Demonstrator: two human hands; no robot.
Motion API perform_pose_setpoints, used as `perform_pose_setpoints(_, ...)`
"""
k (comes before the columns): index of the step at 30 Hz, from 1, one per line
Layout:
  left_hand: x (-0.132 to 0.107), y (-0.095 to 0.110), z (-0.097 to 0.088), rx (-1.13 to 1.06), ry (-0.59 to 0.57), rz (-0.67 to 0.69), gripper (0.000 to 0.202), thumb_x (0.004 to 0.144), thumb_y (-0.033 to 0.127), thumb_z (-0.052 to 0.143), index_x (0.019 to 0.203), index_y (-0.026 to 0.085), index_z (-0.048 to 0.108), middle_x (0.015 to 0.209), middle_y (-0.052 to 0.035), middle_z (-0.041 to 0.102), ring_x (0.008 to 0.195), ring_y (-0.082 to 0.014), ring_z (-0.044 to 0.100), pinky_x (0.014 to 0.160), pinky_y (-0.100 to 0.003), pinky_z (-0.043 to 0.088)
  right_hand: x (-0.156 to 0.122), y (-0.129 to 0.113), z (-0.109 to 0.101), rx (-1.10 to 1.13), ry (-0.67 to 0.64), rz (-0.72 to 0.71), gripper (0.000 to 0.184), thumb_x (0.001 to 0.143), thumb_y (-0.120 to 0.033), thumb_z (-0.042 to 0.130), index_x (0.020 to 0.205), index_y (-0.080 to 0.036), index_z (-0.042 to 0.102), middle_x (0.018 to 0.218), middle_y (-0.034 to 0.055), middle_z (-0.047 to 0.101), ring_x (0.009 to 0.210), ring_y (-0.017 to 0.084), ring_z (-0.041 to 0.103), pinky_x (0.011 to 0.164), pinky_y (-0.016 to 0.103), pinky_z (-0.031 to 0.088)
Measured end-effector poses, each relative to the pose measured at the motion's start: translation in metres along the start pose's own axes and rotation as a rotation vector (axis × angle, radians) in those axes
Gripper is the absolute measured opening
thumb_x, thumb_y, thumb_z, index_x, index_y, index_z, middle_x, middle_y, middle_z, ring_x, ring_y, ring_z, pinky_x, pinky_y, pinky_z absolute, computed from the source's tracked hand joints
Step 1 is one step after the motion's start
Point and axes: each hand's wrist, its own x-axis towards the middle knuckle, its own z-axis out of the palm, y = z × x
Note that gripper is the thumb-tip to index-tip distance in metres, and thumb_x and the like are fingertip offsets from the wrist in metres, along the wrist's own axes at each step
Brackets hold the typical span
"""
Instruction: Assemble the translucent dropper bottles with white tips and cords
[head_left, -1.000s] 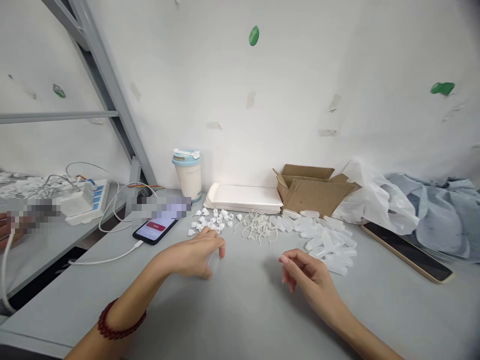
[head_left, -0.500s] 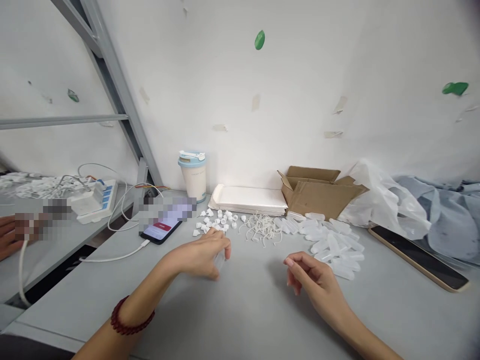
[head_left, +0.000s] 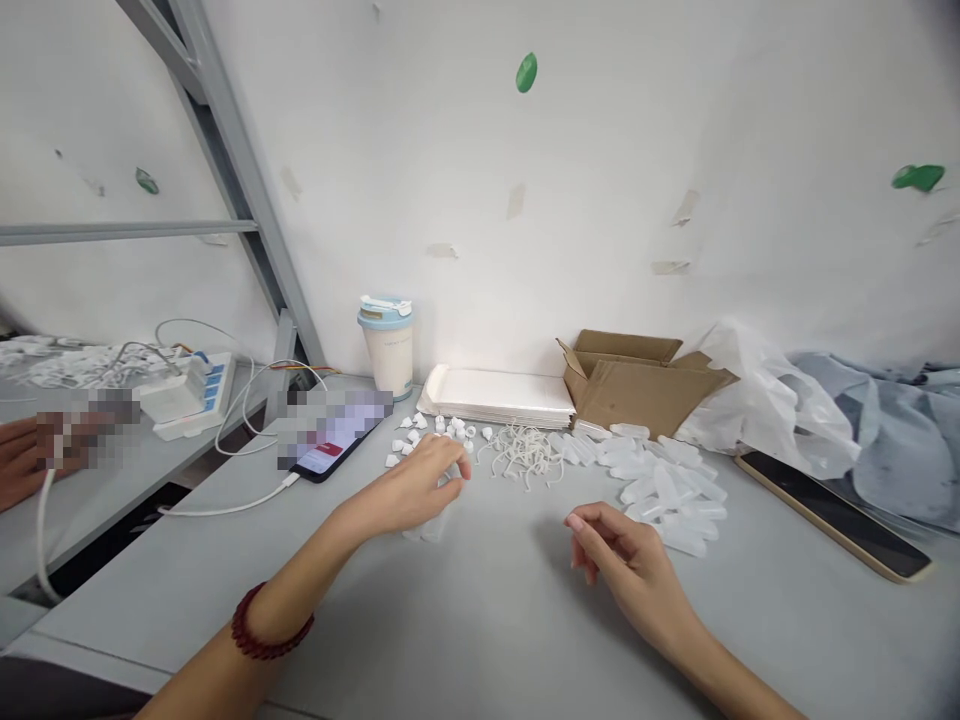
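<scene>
My left hand (head_left: 411, 492) reaches over the grey table (head_left: 480, 620) to a scatter of small white caps (head_left: 420, 437). Its fingers curl around a clear plastic vial (head_left: 437, 522) that hangs beneath the palm, and the fingertips touch the nearest caps. My right hand (head_left: 626, 560) rests on the table with loosely curled fingers and nothing visible in it. It lies just left of a pile of clear plastic vials (head_left: 660, 480). A heap of thin white strings (head_left: 521, 455) lies between the caps and the vials.
A phone (head_left: 330, 450) on a white cable lies left of the caps. Behind stand a lidded cup (head_left: 388, 345), a white tray stack (head_left: 499, 396), an open cardboard box (head_left: 637, 385) and a plastic bag (head_left: 765, 405). A second phone (head_left: 832, 515) lies right. Another person's hand (head_left: 19, 460) is at far left.
My left hand has moved forward and a little right, up to the white caps, with the vial still in it. My right hand has hardly moved.
</scene>
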Motion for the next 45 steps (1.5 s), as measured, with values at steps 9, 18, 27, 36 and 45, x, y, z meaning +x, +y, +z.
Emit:
perform_pose_setpoints(9, 0.017, -0.013, 0.025, 0.155, 0.169, 0.096, 0.035, 0.078, 0.005, 0.031, 0.101, 0.019, 0.053, 0.106, -0.0075, 0.056, 0.110, -0.0231, 0.044, 0.093, -0.038, 0.040, 0.007, 0.007, -0.006, -0.277, 0.122, -0.187, 0.023, 0.089, -0.036, 0.043, 0.080, -0.020, 0.056, 0.071, 0.0045, 0.061, 0.061, 0.015, 0.051, 0.042, 0.022, 0.036)
perform_pose_setpoints(18, 0.063, -0.017, 0.016, 0.285, 0.173, 0.142, 0.036, 0.077, 0.007, 0.037, 0.105, 0.015, 0.060, 0.110, -0.0118, 0.060, 0.109, -0.0264, 0.048, 0.094, -0.040, 0.040, 0.033, 0.030, -0.027, -0.558, 0.282, -0.533, 0.019, 0.090, -0.018, 0.037, 0.089, -0.019, 0.056, 0.085, 0.0084, 0.062, 0.081, 0.021, 0.056, 0.069, 0.033, 0.048)
perform_pose_setpoints(27, 0.087, -0.009, 0.023, 0.437, 0.062, 0.161, 0.032, 0.081, 0.014, 0.042, 0.106, 0.015, 0.062, 0.097, -0.0131, 0.060, 0.100, -0.0299, 0.048, 0.082, -0.041, 0.042, 0.038, 0.039, -0.041, -0.983, 0.199, -0.350, 0.029, 0.089, -0.017, 0.039, 0.113, -0.011, 0.055, 0.116, 0.0186, 0.055, 0.105, 0.030, 0.047, 0.081, 0.042, 0.041)
perform_pose_setpoints(36, 0.087, 0.000, 0.031, 0.516, 0.037, 0.178, 0.027, 0.081, 0.012, 0.041, 0.087, 0.018, 0.066, 0.085, -0.0103, 0.059, 0.091, -0.0272, 0.052, 0.077, -0.038, 0.041, 0.039, 0.038, -0.033, -1.128, 0.096, -0.315, 0.039, 0.093, -0.013, 0.028, 0.127, -0.018, 0.046, 0.140, 0.0138, 0.041, 0.124, 0.033, 0.035, 0.091, 0.053, 0.031)
perform_pose_setpoints(45, 0.074, 0.010, 0.010, 0.349, 0.183, 0.192, 0.021, 0.084, 0.018, 0.041, 0.084, 0.016, 0.062, 0.087, -0.0107, 0.061, 0.093, -0.0271, 0.050, 0.077, -0.038, 0.042, 0.039, 0.026, -0.024, -1.089, 0.016, -0.279, 0.036, 0.094, -0.015, 0.030, 0.124, -0.017, 0.049, 0.138, 0.0116, 0.044, 0.124, 0.032, 0.036, 0.093, 0.051, 0.033)
